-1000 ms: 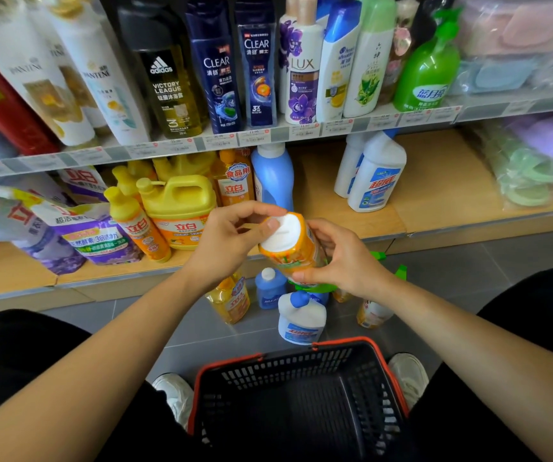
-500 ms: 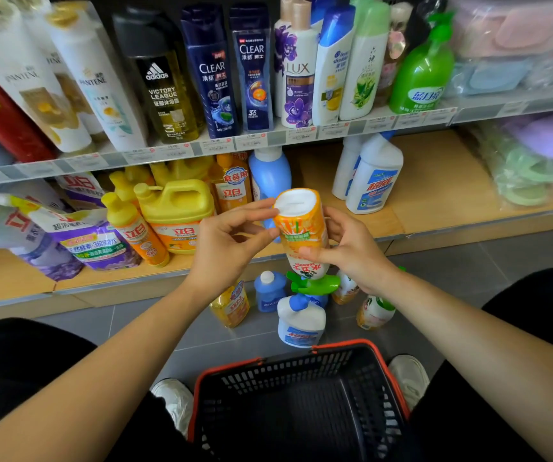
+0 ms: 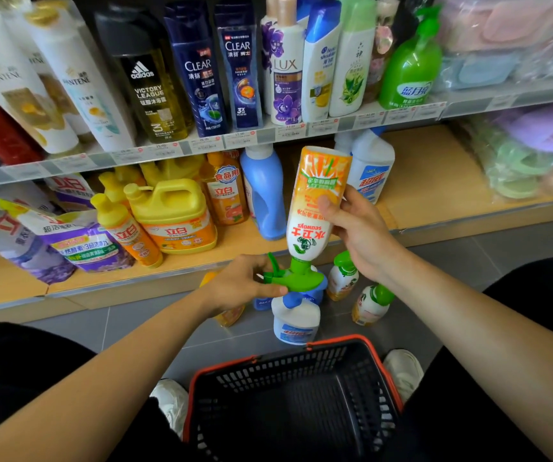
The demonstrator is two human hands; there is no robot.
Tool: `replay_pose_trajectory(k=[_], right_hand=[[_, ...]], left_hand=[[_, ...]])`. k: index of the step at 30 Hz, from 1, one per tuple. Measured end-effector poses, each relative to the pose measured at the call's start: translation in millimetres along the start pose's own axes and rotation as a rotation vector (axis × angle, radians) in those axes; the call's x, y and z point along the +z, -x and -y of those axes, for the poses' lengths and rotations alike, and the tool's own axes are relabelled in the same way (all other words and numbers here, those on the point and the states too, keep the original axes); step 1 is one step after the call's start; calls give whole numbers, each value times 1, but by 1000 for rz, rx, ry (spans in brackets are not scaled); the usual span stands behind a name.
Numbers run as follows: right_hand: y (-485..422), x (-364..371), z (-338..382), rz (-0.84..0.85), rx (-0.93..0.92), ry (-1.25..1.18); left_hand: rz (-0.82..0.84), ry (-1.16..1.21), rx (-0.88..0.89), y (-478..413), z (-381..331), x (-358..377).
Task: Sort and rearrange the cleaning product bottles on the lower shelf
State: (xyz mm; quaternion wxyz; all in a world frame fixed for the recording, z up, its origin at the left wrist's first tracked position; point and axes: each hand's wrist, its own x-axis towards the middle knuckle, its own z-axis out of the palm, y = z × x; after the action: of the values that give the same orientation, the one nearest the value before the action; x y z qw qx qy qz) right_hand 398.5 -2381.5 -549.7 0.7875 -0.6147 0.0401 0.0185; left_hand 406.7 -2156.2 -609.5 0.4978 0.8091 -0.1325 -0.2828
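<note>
I hold an orange-and-white spray bottle (image 3: 315,208) upside down in front of the lower shelf (image 3: 435,181). My right hand (image 3: 358,231) grips its body from the right. My left hand (image 3: 238,285) grips its green trigger head (image 3: 293,278) at the bottom. On the lower shelf stand yellow detergent jugs (image 3: 173,215), an orange bottle (image 3: 226,191), a blue bottle (image 3: 265,195) and white toilet-cleaner bottles (image 3: 373,165). Several more bottles stand on the floor: a white one with a blue cap (image 3: 296,320) and two small green-capped sprays (image 3: 343,278), (image 3: 371,305).
A black basket with an orange rim (image 3: 301,348) sits on the floor between my shoes, with nothing visible inside. Purple refill pouches (image 3: 78,245) lie at the lower shelf's left. Shampoo bottles (image 3: 198,65) fill the upper shelf. Plastic-wrapped goods (image 3: 531,151) lie on the right.
The spray bottle went from lying base-toward-me to standing fully upside down and higher. My left hand moved from the bottle's base down to the green trigger head.
</note>
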Motion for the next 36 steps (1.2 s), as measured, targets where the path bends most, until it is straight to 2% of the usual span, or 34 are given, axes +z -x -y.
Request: replay_pose_trajectory(k=[4, 9, 14, 17, 24, 26, 29, 31, 33, 36], right_hand=[[-11, -13, 0, -114, 69, -21], [-26, -32, -2, -265, 225, -120], [-29, -31, -5, -308, 352, -175], [-27, -28, -8, -261, 444, -203], [-20, -20, -9, 90, 564, -205], [-16, -16, -4, 195, 523, -146], [-6, -6, -1, 289, 337, -39], [-1, 4, -10, 248, 197, 108], [-1, 15, -20, 128, 70, 258], [-6, 18, -28, 61, -46, 340]], left_hand=[[-10, 107, 31, 1, -3, -1], [-157, 334, 76, 3, -16, -3], [-233, 298, 252, 5, -31, -13], [-236, 303, 330, 6, -42, -21], [-313, 386, 403, 6, -59, -34], [-363, 355, 381, 2, -57, -34], [-415, 301, 346, -6, -51, -32], [-440, 297, 315, -11, -50, -32], [-432, 313, 255, -16, -50, -32], [-373, 349, 173, -20, -49, -34]])
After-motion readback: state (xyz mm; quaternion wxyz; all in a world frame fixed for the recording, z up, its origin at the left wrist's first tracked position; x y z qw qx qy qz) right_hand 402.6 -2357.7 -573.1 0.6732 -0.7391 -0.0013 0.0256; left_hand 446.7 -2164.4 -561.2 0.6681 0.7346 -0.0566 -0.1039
